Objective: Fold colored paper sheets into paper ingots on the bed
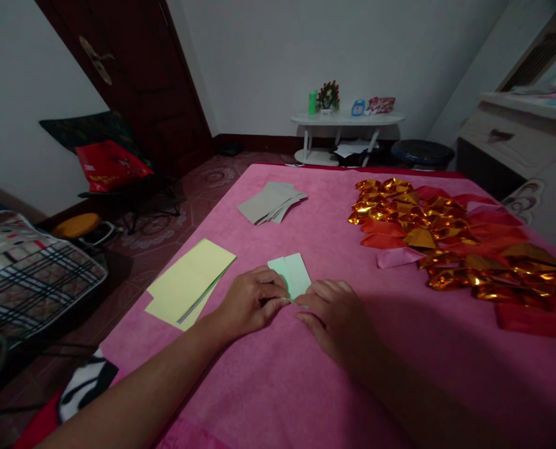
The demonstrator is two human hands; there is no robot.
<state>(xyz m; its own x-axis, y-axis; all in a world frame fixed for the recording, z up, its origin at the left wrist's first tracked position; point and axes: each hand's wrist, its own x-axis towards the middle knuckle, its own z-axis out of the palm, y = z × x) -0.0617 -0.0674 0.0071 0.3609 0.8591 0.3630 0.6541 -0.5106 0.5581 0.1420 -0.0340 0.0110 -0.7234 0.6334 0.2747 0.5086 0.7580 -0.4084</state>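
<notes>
A pale green sheet of paper (297, 272) lies on the pink cloth, with a crease or seam running down it. My left hand (254, 297) pinches its near left edge between thumb and fingers. On the near right edge, my right hand (336, 318) has its fingers closed on the same paper. Both sets of fingertips nearly meet at the paper's near end, which they partly cover. Left of my left hand rests a stack of yellow paper (194, 277) with some darker sheets showing at its edge. Farther back lies a fanned pile of grey paper pieces (272, 202).
Shiny gold and red folded pieces (413, 215) spread over the table's right side. The pink cloth (259, 386) covers the table. Beyond it stand a small white table (348, 118) and a dark round stool (422, 153). A chair with a red bag (110, 165) is at left.
</notes>
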